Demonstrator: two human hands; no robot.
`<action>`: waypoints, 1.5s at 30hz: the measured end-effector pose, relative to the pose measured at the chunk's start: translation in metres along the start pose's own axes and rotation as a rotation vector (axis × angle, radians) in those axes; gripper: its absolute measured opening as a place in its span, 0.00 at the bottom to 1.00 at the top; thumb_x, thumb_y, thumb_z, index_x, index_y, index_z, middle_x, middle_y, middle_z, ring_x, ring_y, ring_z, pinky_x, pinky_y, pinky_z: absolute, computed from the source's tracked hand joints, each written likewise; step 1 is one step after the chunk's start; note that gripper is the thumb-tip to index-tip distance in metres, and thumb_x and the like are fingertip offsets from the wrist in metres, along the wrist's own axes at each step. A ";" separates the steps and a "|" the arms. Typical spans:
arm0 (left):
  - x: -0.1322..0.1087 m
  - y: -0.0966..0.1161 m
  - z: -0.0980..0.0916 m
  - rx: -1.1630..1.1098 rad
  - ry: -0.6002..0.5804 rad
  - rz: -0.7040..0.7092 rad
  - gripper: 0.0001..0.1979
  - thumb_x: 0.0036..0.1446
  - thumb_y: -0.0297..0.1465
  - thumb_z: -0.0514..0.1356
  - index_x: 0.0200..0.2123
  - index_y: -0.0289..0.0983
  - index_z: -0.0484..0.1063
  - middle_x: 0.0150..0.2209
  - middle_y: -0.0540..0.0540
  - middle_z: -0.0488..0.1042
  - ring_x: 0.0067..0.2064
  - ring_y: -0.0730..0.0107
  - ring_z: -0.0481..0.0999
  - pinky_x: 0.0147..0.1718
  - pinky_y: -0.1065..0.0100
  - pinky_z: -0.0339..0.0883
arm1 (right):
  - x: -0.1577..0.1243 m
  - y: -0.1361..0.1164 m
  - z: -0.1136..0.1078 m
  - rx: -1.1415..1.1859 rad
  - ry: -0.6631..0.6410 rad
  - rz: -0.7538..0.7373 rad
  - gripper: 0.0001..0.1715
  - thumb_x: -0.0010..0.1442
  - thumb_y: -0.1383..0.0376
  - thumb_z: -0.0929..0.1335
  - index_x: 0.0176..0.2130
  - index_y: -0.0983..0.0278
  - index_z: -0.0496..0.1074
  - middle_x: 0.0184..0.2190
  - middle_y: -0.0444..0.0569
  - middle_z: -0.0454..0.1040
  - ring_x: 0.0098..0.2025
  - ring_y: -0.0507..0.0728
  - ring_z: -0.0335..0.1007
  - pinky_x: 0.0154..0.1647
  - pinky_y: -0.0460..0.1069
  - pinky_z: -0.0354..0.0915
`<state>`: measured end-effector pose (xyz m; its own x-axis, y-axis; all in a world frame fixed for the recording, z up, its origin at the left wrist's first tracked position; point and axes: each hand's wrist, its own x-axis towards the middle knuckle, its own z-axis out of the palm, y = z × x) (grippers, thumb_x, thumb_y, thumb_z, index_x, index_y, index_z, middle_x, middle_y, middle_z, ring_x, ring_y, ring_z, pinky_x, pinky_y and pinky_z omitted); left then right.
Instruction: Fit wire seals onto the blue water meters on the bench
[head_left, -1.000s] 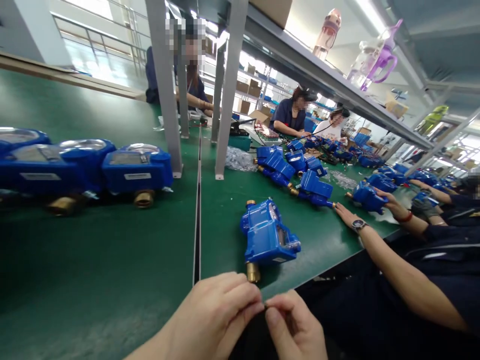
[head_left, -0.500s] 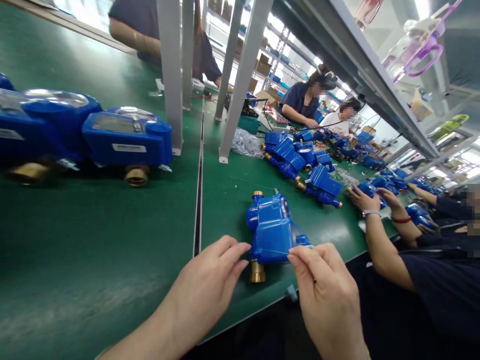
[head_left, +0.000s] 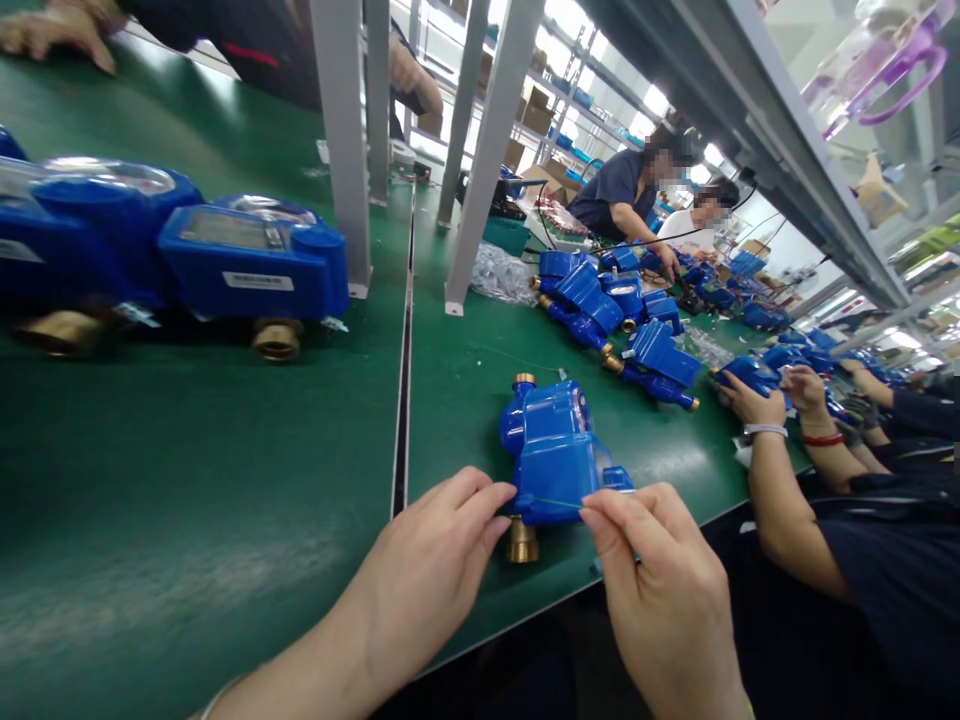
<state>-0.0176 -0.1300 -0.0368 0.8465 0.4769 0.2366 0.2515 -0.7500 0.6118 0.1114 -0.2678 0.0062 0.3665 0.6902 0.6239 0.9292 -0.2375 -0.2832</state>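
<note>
A blue water meter with brass ends lies on the green bench just in front of me. A thin wire stretches across its near end, pinched at either side. My left hand holds the wire's left end beside the meter, fingers pressed together. My right hand pinches the right end next to the meter's lower right corner. The brass fitting sticks out between my hands.
Blue meters line up at the left on the green bench. Grey posts stand behind a seam in the bench. More meters are piled at the right, where a co-worker's arms rest. Other people sit farther back.
My hands rose from below the bench edge and spread apart to either side of the meter, drawing the thin wire taut across it. The view tilted down.
</note>
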 end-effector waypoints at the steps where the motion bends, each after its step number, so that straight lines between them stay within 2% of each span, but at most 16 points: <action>1: 0.000 0.000 0.000 -0.004 -0.002 -0.006 0.14 0.64 0.32 0.47 0.49 0.40 0.67 0.43 0.46 0.69 0.40 0.66 0.72 0.39 0.65 0.70 | 0.000 -0.001 0.000 0.001 -0.004 -0.001 0.09 0.62 0.64 0.64 0.36 0.62 0.74 0.27 0.46 0.68 0.28 0.51 0.65 0.31 0.46 0.65; 7: 0.003 0.003 -0.001 -0.067 0.046 -0.003 0.14 0.64 0.30 0.48 0.51 0.40 0.65 0.48 0.47 0.68 0.46 0.67 0.70 0.47 0.65 0.66 | 0.000 -0.013 0.011 -0.132 -0.057 -0.031 0.09 0.62 0.66 0.63 0.38 0.62 0.73 0.26 0.46 0.66 0.28 0.53 0.63 0.32 0.49 0.63; 10: 0.006 0.004 -0.001 -0.042 0.020 0.004 0.12 0.63 0.30 0.49 0.47 0.40 0.68 0.43 0.49 0.72 0.45 0.67 0.70 0.46 0.63 0.65 | -0.002 -0.020 0.019 -0.213 -0.076 -0.081 0.09 0.61 0.68 0.64 0.40 0.62 0.73 0.27 0.48 0.67 0.30 0.55 0.64 0.33 0.52 0.64; 13: 0.006 0.001 -0.005 0.081 -0.024 -0.028 0.11 0.64 0.30 0.48 0.38 0.39 0.71 0.34 0.49 0.72 0.38 0.64 0.71 0.39 0.61 0.66 | -0.007 -0.020 0.022 -0.198 -0.075 -0.110 0.12 0.61 0.70 0.63 0.44 0.63 0.72 0.29 0.49 0.69 0.31 0.55 0.65 0.35 0.52 0.66; 15: 0.005 -0.006 -0.009 0.214 -0.038 -0.047 0.13 0.63 0.27 0.47 0.35 0.38 0.70 0.33 0.47 0.72 0.38 0.62 0.70 0.38 0.59 0.66 | -0.014 -0.016 0.022 -0.162 -0.071 -0.112 0.16 0.62 0.71 0.61 0.48 0.63 0.70 0.33 0.50 0.70 0.32 0.54 0.67 0.33 0.49 0.67; 18: 0.000 -0.019 -0.018 0.412 -0.070 -0.095 0.13 0.61 0.24 0.47 0.34 0.36 0.70 0.32 0.44 0.71 0.37 0.58 0.69 0.38 0.57 0.65 | -0.028 -0.007 0.020 -0.182 -0.012 -0.091 0.18 0.63 0.69 0.60 0.52 0.62 0.67 0.38 0.52 0.70 0.33 0.54 0.69 0.27 0.46 0.65; 21: -0.005 -0.025 -0.027 0.502 -0.072 -0.113 0.14 0.56 0.19 0.47 0.38 0.34 0.70 0.34 0.43 0.72 0.36 0.58 0.70 0.36 0.58 0.66 | -0.039 -0.001 0.020 -0.205 -0.009 -0.054 0.21 0.63 0.70 0.59 0.54 0.60 0.65 0.37 0.52 0.70 0.30 0.54 0.69 0.24 0.46 0.63; 23: -0.008 -0.021 -0.034 0.512 -0.098 -0.085 0.17 0.52 0.17 0.47 0.39 0.34 0.71 0.36 0.42 0.73 0.38 0.58 0.70 0.37 0.58 0.66 | -0.041 0.002 0.020 -0.220 -0.044 -0.046 0.23 0.63 0.71 0.58 0.56 0.58 0.63 0.37 0.51 0.71 0.29 0.54 0.68 0.27 0.48 0.64; 25: -0.011 -0.010 -0.039 0.473 -0.190 -0.042 0.18 0.50 0.16 0.47 0.37 0.35 0.72 0.35 0.42 0.74 0.38 0.58 0.71 0.38 0.58 0.66 | -0.040 0.006 0.020 -0.269 -0.052 -0.051 0.25 0.62 0.72 0.58 0.57 0.55 0.62 0.37 0.50 0.72 0.30 0.55 0.68 0.29 0.49 0.63; 28: -0.013 0.011 -0.043 0.336 -0.342 0.018 0.16 0.53 0.18 0.47 0.33 0.37 0.72 0.32 0.45 0.73 0.36 0.60 0.71 0.37 0.61 0.66 | -0.036 0.017 0.016 -0.330 -0.055 -0.008 0.28 0.61 0.72 0.59 0.58 0.52 0.60 0.38 0.50 0.72 0.31 0.56 0.67 0.30 0.51 0.62; 31: -0.012 0.032 -0.042 0.260 -0.395 0.055 0.16 0.54 0.18 0.46 0.32 0.37 0.71 0.33 0.46 0.73 0.35 0.62 0.71 0.36 0.64 0.65 | -0.033 0.031 0.010 -0.295 -0.080 0.079 0.28 0.60 0.72 0.60 0.57 0.53 0.61 0.39 0.50 0.72 0.34 0.57 0.67 0.34 0.52 0.63; 36: -0.012 0.047 -0.041 0.090 -0.433 0.151 0.13 0.57 0.21 0.47 0.28 0.38 0.68 0.33 0.47 0.71 0.36 0.65 0.70 0.34 0.68 0.64 | -0.040 0.042 -0.002 0.030 -0.170 0.262 0.22 0.61 0.69 0.59 0.53 0.53 0.65 0.40 0.47 0.71 0.39 0.56 0.67 0.42 0.53 0.62; 39: -0.013 0.045 -0.040 -0.136 -0.369 0.183 0.10 0.57 0.24 0.50 0.26 0.38 0.68 0.49 0.46 0.66 0.47 0.65 0.68 0.43 0.69 0.64 | -0.052 0.043 -0.002 0.340 -0.210 0.427 0.17 0.62 0.66 0.61 0.50 0.55 0.67 0.39 0.46 0.71 0.41 0.54 0.67 0.44 0.50 0.63; 41: -0.010 0.041 -0.036 -0.313 -0.352 0.202 0.08 0.55 0.25 0.52 0.25 0.37 0.66 0.56 0.47 0.61 0.53 0.63 0.65 0.49 0.67 0.61 | -0.060 0.043 0.001 0.555 -0.187 0.562 0.15 0.61 0.63 0.63 0.48 0.57 0.67 0.39 0.46 0.70 0.40 0.53 0.67 0.43 0.49 0.64; 43: -0.005 0.036 -0.028 -0.502 -0.376 0.235 0.06 0.53 0.25 0.53 0.25 0.37 0.63 0.49 0.47 0.68 0.53 0.63 0.65 0.56 0.63 0.55 | -0.066 0.041 0.005 0.812 -0.121 0.717 0.13 0.58 0.61 0.66 0.45 0.59 0.68 0.35 0.46 0.70 0.35 0.51 0.67 0.35 0.46 0.65; 45: 0.000 0.033 -0.016 -0.667 -0.369 0.259 0.07 0.54 0.27 0.52 0.24 0.37 0.59 0.34 0.50 0.72 0.44 0.67 0.70 0.59 0.59 0.47 | -0.070 0.038 0.009 1.058 -0.028 0.847 0.12 0.54 0.59 0.69 0.39 0.61 0.70 0.30 0.44 0.69 0.29 0.49 0.65 0.27 0.43 0.63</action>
<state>-0.0166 -0.1476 -0.0046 0.9693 0.0557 0.2396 -0.2087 -0.3288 0.9210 0.1202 -0.3191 -0.0549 0.7904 0.6118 -0.0312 -0.0653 0.0335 -0.9973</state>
